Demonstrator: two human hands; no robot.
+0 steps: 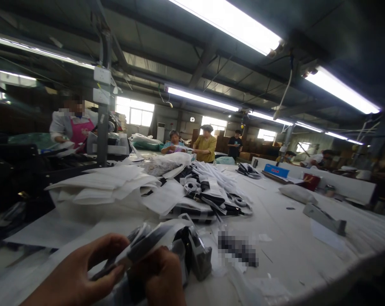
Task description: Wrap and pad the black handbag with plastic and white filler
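My left hand (95, 265) pinches the near left edge of a dark strapped item partly wrapped in white sheet (159, 233), thumb below and fingers above. Curled against the same bundle is my right hand (165, 272), its fingertips partly hidden behind the white layer. Clear plastic (202, 259) and a black strap show on the bundle's right side; its exact kind cannot be made out. Just beyond lies a heap of black items with white wrapping and rolled straps (211, 191). Loose white sheets (106, 187) are piled to the left of the heap.
The white table (275, 229) stretches right, with a tape dispenser (324, 219), a pale pouch (297, 194) and a blue box (276, 171). A metal post (103, 119) rises at left. A person in a pink apron (79, 127) and several others work farther off.
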